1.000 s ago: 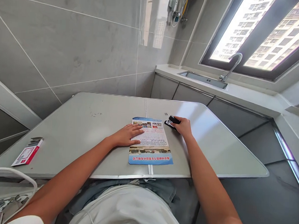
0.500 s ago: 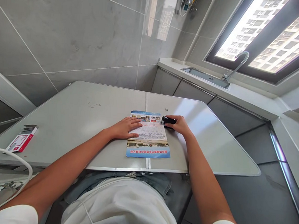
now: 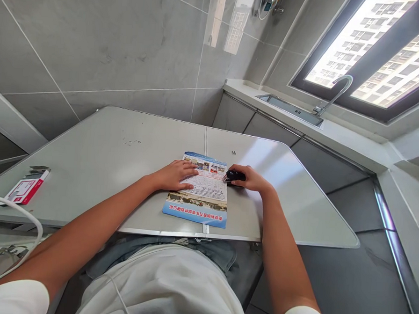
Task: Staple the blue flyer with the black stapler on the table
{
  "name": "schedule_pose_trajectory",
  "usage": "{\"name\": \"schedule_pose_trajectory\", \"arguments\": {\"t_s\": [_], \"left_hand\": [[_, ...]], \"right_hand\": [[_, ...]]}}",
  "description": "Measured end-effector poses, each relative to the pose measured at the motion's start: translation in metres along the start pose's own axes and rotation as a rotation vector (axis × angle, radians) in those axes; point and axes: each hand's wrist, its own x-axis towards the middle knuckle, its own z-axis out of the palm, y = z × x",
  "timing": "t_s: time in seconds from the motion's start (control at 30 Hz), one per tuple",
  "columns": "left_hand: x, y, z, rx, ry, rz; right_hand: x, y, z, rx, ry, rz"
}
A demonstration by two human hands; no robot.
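Note:
A printed leaflet (image 3: 208, 189) with blue end bands lies tilted on the table, upside down from where I sit. My left hand (image 3: 176, 176) rests on its left part with the fingers stretched out flat. At the right edge of the sheet, my right hand (image 3: 253, 179) is wrapped round a black stapler (image 3: 235, 176). The stapler's metal nose meets the leaflet's edge; whether the paper is between its jaws I cannot tell.
Two small staple strips (image 3: 233, 152) lie beyond my right hand. Tiny dark bits (image 3: 131, 141) are scattered at the back left. A red and white box (image 3: 24, 189) sits far left, near a white cable (image 3: 34, 220). The pale table (image 3: 298, 208) has a centre seam.
The leaflet has turned, its near end swinging to the left. The stapler and my right hand have shifted slightly down along its right edge. My left hand stays flat on the paper.

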Motion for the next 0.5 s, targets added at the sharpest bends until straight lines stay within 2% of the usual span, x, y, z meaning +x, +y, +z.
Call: {"name": "schedule_pose_trajectory", "arguments": {"t_s": [0.17, 0.37, 0.5], "left_hand": [[0.001, 0.005, -0.002, 0.021, 0.013, 0.000], [-0.001, 0.011, -0.007, 0.021, 0.015, 0.030], [0.000, 0.013, -0.009, -0.004, 0.019, 0.048]], "right_hand": [[-0.001, -0.002, 0.001, -0.064, 0.012, 0.015], [0.008, -0.012, 0.009, -0.086, 0.073, -0.093], [0.014, -0.018, 0.015, -0.099, 0.071, -0.091]]}}
